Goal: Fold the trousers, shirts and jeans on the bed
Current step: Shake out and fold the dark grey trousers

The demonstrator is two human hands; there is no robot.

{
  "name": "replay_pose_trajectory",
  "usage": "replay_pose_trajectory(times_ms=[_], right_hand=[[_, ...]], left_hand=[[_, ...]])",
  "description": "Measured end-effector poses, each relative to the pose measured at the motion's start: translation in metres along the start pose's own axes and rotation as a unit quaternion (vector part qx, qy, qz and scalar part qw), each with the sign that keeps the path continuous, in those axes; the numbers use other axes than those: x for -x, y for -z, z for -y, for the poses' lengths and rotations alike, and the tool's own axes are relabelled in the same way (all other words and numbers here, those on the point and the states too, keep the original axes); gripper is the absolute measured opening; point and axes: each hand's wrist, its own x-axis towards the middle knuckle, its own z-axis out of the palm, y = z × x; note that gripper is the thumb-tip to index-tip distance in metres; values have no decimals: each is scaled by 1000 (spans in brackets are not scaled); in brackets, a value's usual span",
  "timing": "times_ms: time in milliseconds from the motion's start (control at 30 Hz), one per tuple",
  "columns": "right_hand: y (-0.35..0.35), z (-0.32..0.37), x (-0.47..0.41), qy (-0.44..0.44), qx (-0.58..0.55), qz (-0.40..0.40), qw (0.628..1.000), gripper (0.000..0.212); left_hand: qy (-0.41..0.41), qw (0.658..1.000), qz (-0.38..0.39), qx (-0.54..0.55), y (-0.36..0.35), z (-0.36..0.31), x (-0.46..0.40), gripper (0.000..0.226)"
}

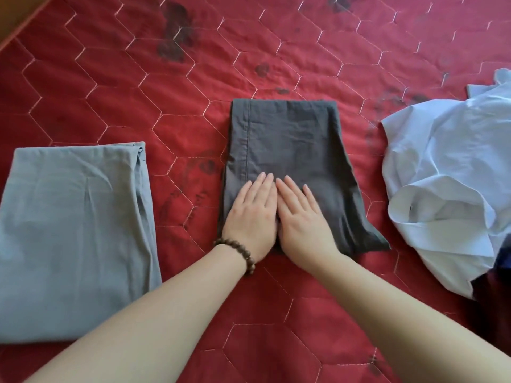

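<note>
Dark grey trousers (290, 139) lie folded into a compact rectangle in the middle of the red quilted bed (110, 78). My left hand (253, 212), with a bead bracelet at the wrist, and my right hand (301, 214) press flat side by side on the near half of the trousers, fingers straight. A folded blue-grey garment (74, 239) lies flat at the left. At the right sits a crumpled pale blue shirt (448, 175), unfolded.
A dark navy piece of cloth (495, 275) peeks out under the shirt at the right edge. Dark stains mark the quilt at the back. A wooden bed edge (16, 17) shows at the top left corner.
</note>
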Motion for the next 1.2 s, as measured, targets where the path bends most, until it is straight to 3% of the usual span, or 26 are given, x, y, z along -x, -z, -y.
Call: replay_pose_trajectory(times_ms=[100,200,333,400,467,533,600,700,800,900,1000,1100,1167,1200], right_hand=[[-13,-13,4,10,34,22,999,53],[-7,-56,16,0,90,63,994,60],[12,-98,34,-166,107,109,974,62],[21,-98,29,-208,125,76,967,60],[30,-85,11,-159,97,-29,982,54],[33,-67,-16,-18,22,-82,996,51],[26,-48,-51,137,-3,-6,991,50],[10,-39,-103,235,48,138,961,56],[6,-65,-145,219,143,141,955,62],[16,-99,-175,50,201,101,973,61],[32,-111,-188,-84,234,24,968,61],[32,-81,-161,-5,130,-83,988,54],[14,-58,-112,119,79,-40,989,51],[7,-56,-87,139,87,10,986,52]], left_hand=[[26,997,32,-64,-16,4,4,60],[25,998,4,-55,-21,7,6,67],[39,998,4,-46,-24,6,7,71],[47,998,7,-43,-23,7,7,72],[51,998,0,-32,-24,9,6,72],[48,998,-12,-25,-26,10,6,71],[42,999,-28,-20,-26,9,6,68],[47,998,-50,-9,-28,10,6,63],[48,998,-37,-16,-28,10,6,71],[46,998,-36,-17,-28,11,5,76],[44,998,-43,-15,-29,11,6,76],[45,998,-47,-20,-30,11,5,75],[44,998,-51,-18,-31,11,6,75],[42,998,-53,-17,-31,11,6,74]])
